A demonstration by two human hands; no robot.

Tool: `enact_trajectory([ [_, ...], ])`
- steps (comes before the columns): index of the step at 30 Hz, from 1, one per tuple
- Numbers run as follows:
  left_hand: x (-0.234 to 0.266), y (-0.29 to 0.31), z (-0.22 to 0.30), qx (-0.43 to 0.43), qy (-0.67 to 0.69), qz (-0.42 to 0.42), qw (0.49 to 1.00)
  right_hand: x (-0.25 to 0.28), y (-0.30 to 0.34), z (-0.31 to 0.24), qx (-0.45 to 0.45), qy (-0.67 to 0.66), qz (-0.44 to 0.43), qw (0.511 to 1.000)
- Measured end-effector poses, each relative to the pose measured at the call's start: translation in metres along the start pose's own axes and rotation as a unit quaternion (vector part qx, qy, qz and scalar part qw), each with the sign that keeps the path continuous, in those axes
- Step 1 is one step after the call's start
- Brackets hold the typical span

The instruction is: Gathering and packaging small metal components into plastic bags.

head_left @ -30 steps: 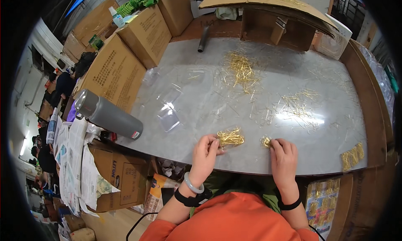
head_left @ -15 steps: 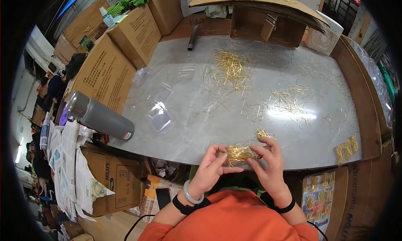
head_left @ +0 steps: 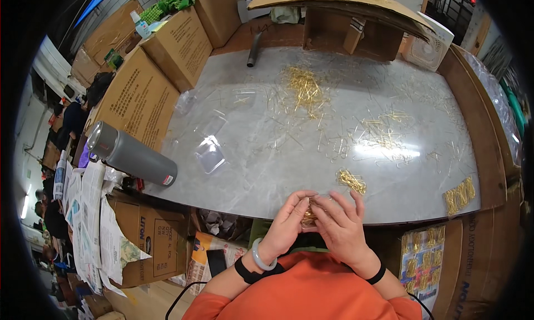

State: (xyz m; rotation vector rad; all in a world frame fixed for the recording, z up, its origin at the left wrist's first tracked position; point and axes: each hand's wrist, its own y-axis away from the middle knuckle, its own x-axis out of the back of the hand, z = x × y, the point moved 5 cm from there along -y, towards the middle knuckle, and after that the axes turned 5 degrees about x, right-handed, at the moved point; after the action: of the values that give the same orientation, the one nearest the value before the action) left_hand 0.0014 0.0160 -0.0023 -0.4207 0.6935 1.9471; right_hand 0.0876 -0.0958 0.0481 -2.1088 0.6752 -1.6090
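Observation:
At the table's near edge, my left hand (head_left: 282,224) and my right hand (head_left: 346,234) close round a bundle of gold wire hooks (head_left: 308,219). My fingers cover most of the bundle; whether a clear plastic box surrounds it is hard to make out. Just beyond my right fingertips lies a small heap of gold hooks (head_left: 351,181). Farther off are a larger pile of hooks (head_left: 305,91) and a looser scatter of hooks (head_left: 384,135). A clear plastic box (head_left: 211,156) rests on the grey tabletop (head_left: 250,178) to the left.
A grey flask (head_left: 136,157) stands at the left edge near cardboard boxes (head_left: 133,100). A dark rod-shaped tool (head_left: 255,50) lies at the back, left of an open carton (head_left: 328,33). A white fan (head_left: 428,45) and a row of hooks (head_left: 459,196) are on the right.
My hands have drawn together over the bundle, the right moving left and its fingers folding across the hooks. The small heap beyond is now uncovered.

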Motion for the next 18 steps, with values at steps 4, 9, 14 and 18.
enact_trajectory([
  [4,0.001,0.009,0.008,0.012,0.001,0.041,0.999,0.008,0.005,0.022,-0.068,-0.060,0.031,0.995],
  [9,0.011,0.016,0.008,0.038,-0.013,0.050,0.998,0.011,0.004,0.066,-0.129,0.033,0.010,0.991],
  [14,-0.001,0.014,0.005,0.104,0.034,-0.035,0.993,0.002,0.009,0.071,-0.116,0.038,-0.025,0.992],
  [18,-0.016,-0.001,0.002,0.114,0.081,-0.046,0.989,0.005,0.008,0.065,-0.115,0.019,0.002,0.993],
])
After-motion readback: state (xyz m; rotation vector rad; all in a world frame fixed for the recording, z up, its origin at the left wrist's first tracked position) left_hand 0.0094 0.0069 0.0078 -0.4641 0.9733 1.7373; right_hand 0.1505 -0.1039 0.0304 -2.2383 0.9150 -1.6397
